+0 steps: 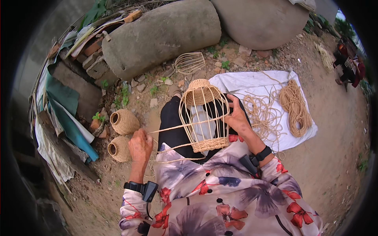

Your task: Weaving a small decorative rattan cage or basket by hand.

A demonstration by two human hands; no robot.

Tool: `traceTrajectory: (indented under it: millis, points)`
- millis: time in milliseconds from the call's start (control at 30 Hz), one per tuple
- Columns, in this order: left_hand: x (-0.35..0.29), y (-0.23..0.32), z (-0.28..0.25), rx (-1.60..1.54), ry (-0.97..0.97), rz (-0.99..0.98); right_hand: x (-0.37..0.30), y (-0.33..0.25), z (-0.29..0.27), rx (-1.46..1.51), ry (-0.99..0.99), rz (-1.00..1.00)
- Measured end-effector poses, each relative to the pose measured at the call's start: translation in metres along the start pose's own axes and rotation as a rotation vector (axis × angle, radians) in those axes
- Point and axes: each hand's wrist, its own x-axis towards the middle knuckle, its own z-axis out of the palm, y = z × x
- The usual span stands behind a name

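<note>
A half-woven basket (211,144) lies across my lap, with bare upright ribs between a woven band at each end. My right hand (236,117) grips its right side, the thumb and fingers around the ribs. Out to the left, my left hand (140,144) is closed on a tan rope (173,128), which runs taut across the ribs to the right hand. More of the rope lies slack over my lap below. Close beside the left hand, two finished round woven baskets (125,122) with small round openings rest on the ground.
A white sack (303,131) lies on the ground at the right, bearing a coiled rope bundle (294,108) and loose tangled rope (260,112). Another bare basket frame (189,63) lies ahead. Beyond is a large concrete cylinder (161,37). Another person (350,67) is at far right.
</note>
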Motion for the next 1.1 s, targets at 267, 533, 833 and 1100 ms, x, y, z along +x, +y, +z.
traceTrajectory:
  millis: [267, 533, 833, 1100]
  points:
    - [0.006, 0.016, -0.017, -0.142, -0.026, 0.144, 0.0, -0.004, 0.01, -0.157, 0.015, -0.001]
    - [0.006, 0.072, -0.006, -0.439, -0.136, 0.369, -0.003, -0.013, 0.007, -0.021, -0.018, 0.082]
    - [-0.042, -0.139, -0.018, 0.243, -0.23, -0.196, 0.006, 0.005, 0.006, -0.04, -0.032, 0.034]
    - [0.005, 0.081, -0.014, -0.571, -0.236, 0.369, 0.0, -0.009, 0.006, -0.054, -0.025, 0.056]
